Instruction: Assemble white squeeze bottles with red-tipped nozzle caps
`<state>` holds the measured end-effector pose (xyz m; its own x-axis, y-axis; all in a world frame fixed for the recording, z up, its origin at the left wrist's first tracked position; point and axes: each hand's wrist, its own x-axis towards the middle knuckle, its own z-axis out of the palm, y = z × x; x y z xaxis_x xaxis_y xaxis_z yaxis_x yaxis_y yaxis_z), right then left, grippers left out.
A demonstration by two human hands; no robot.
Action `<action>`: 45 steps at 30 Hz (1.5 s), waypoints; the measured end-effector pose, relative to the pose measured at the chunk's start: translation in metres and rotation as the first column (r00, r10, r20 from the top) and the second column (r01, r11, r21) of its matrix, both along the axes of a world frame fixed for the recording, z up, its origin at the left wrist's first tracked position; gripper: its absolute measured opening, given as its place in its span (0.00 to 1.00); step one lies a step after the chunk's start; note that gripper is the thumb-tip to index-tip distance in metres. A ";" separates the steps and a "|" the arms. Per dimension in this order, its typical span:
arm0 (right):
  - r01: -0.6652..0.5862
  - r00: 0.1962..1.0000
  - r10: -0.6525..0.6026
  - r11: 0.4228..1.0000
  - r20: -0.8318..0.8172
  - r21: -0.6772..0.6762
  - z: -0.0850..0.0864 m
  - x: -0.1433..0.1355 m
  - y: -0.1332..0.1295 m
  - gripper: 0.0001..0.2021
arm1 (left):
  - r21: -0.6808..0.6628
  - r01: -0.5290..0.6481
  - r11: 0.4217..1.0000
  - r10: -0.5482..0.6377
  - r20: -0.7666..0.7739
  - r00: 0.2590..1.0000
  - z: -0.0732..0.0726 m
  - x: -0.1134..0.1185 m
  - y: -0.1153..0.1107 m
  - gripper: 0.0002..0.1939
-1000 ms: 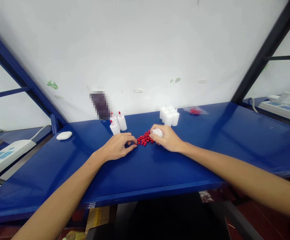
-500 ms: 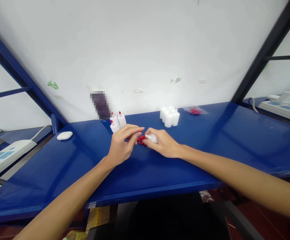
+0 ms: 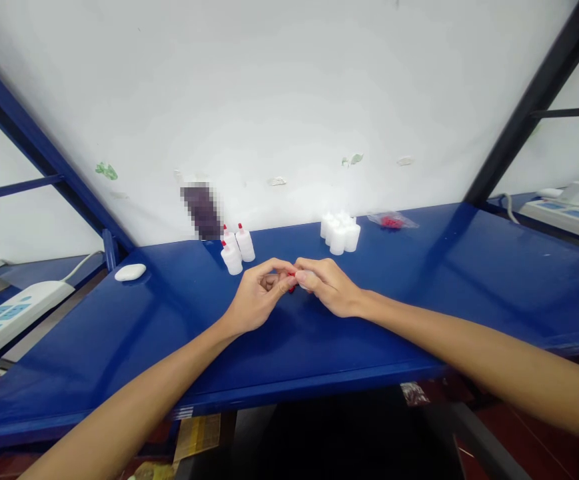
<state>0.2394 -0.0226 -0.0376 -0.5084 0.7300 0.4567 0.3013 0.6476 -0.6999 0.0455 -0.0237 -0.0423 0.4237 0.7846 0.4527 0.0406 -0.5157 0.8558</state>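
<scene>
My left hand (image 3: pixel 256 297) is closed in a pinch on a small red cap (image 3: pixel 293 274), between thumb and forefinger. Fingertip to fingertip with it, my right hand (image 3: pixel 333 288) is wrapped round a small white squeeze bottle, which its fingers now hide almost wholly. The cap is at the bottle's tip; whether it sits on the tip I cannot tell. Under the hands lie loose red caps (image 3: pixel 292 290), mostly covered. Left of my left hand stand three white bottles (image 3: pixel 232 260) with red caps on.
A cluster of white bottles without red caps (image 3: pixel 338 238) stands at the back, right of centre. Beside it lies a clear bag of red caps (image 3: pixel 392 221). A white rounded case (image 3: pixel 130 272) rests on the left of the blue table (image 3: pixel 394 333). Power strips (image 3: pixel 14 317) flank the table.
My hands have come together, bringing the red cap to the tip of the bottle. My left hand has moved right and slightly down, uncovering more of the capped bottles.
</scene>
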 end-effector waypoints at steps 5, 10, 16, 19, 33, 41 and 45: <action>0.032 0.997 -0.028 0.998 0.077 -0.054 0.003 0.000 0.001 0.27 | -0.002 0.037 0.999 -0.037 -0.098 0.995 -0.003 -0.001 -0.002 0.09; 0.055 0.988 -0.048 0.998 0.145 -0.044 0.008 0.001 -0.001 0.28 | 0.115 0.028 0.993 -0.001 -0.233 0.973 0.004 -0.001 -0.006 0.09; 0.022 0.990 -0.023 1.000 0.137 0.011 0.002 0.000 0.002 0.28 | 0.193 0.057 0.979 0.010 -0.328 0.944 0.008 0.001 -0.010 0.08; 0.035 0.992 -0.041 0.998 0.117 0.050 -0.002 0.002 0.005 0.27 | 0.231 0.030 0.972 0.045 -0.312 0.949 0.006 0.002 -0.010 0.08; 0.072 0.992 -0.079 0.995 0.094 0.072 0.003 0.008 0.005 0.18 | 0.227 -0.568 0.791 0.538 0.181 0.823 0.050 -0.101 0.050 0.12; 0.088 0.983 -0.099 0.993 0.158 0.075 0.001 0.009 0.008 0.14 | 0.404 -0.617 0.676 0.696 -0.074 0.714 0.041 -0.106 0.057 0.11; 0.157 0.977 -0.169 0.983 0.130 0.095 0.003 0.009 0.008 0.15 | 0.406 -0.595 0.693 0.699 -0.176 0.693 0.039 -0.102 0.057 0.13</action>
<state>0.2488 -0.0143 -0.0350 -0.4480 0.7703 0.4538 0.4969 0.6365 -0.5899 -0.0566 0.0338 -0.0038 0.0105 0.7601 0.6497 0.6826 -0.4803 0.5508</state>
